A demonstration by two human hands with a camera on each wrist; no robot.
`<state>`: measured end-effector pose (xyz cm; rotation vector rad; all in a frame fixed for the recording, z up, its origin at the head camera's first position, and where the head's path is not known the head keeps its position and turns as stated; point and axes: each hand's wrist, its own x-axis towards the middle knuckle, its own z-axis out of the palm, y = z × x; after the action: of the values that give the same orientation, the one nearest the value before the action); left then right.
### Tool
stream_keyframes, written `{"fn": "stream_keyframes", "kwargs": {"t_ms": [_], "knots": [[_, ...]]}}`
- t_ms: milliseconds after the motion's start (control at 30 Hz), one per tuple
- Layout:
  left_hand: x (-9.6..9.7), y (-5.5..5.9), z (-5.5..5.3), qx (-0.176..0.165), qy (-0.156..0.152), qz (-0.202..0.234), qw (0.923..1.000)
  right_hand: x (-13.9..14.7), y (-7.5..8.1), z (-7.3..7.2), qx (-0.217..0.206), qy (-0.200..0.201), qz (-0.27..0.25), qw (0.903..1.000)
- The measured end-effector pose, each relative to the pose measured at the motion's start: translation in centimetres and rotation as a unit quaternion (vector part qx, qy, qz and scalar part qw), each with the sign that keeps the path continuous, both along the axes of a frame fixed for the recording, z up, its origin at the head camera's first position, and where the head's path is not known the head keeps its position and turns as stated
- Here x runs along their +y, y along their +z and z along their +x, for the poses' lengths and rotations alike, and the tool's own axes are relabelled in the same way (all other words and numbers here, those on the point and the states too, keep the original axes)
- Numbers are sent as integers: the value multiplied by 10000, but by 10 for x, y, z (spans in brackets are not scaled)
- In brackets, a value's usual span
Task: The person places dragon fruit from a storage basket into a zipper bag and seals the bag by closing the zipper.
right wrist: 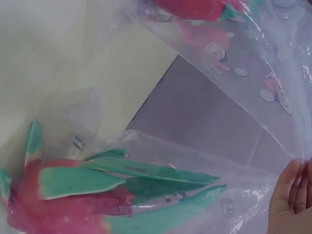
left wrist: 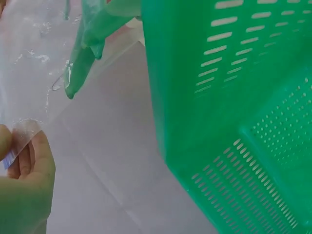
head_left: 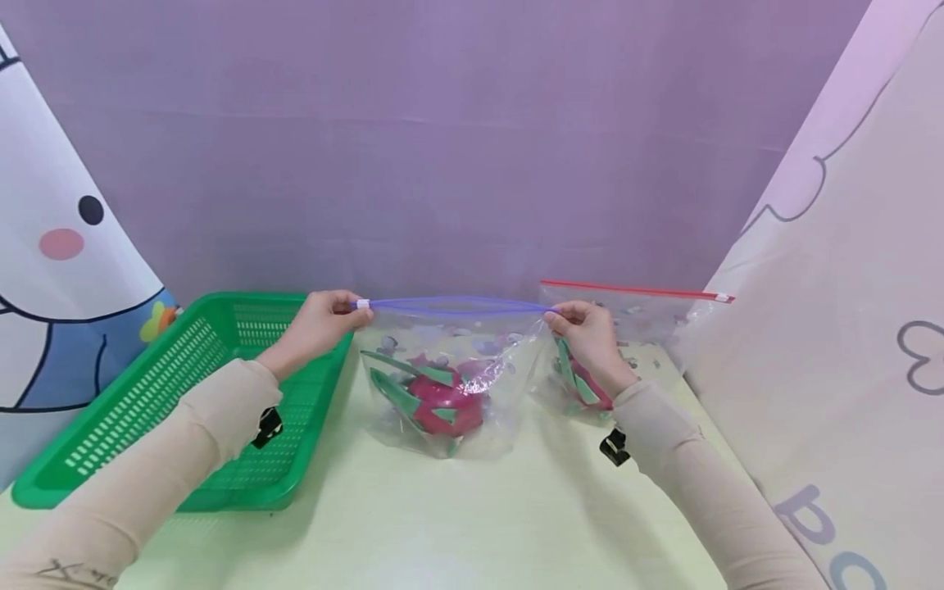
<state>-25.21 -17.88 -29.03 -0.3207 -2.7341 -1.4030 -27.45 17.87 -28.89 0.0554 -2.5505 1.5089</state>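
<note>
A clear slider zip bag (head_left: pixel 509 369) with a blue zip strip stands upright on the table, a red and green dragon fruit (head_left: pixel 446 401) inside it. My left hand (head_left: pixel 328 315) pinches the left end of the strip, right at the white slider (head_left: pixel 363 304). At the strip's other end, the thumb and fingers of my right hand (head_left: pixel 590 332) grip the corner. Between the hands the two edges of the strip part slightly. Both wrist views show the fingers on the plastic, my left hand (left wrist: pixel 34 161) at lower left and my right hand (right wrist: pixel 290 195) at lower right.
Behind my right hand stands a second bag with a red zip strip (head_left: pixel 634 288), holding another dragon fruit (right wrist: pixel 63 195). A green perforated basket (head_left: pixel 298 467) sits on the left, under my left forearm. A purple cloth (head_left: pixel 472 147) hangs behind the table (head_left: pixel 442 524).
</note>
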Motion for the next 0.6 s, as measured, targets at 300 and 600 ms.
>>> {"fn": "stream_keyframes", "kwargs": {"t_ms": [300,600], "knots": [[-3,-2,5,-833,279,704,9936,-4,0,-1,40,-150,-186,9997],[5,-12,3,-654,736,1156,9884,-3,7,-1,-151,-57,-150,9998]]}}
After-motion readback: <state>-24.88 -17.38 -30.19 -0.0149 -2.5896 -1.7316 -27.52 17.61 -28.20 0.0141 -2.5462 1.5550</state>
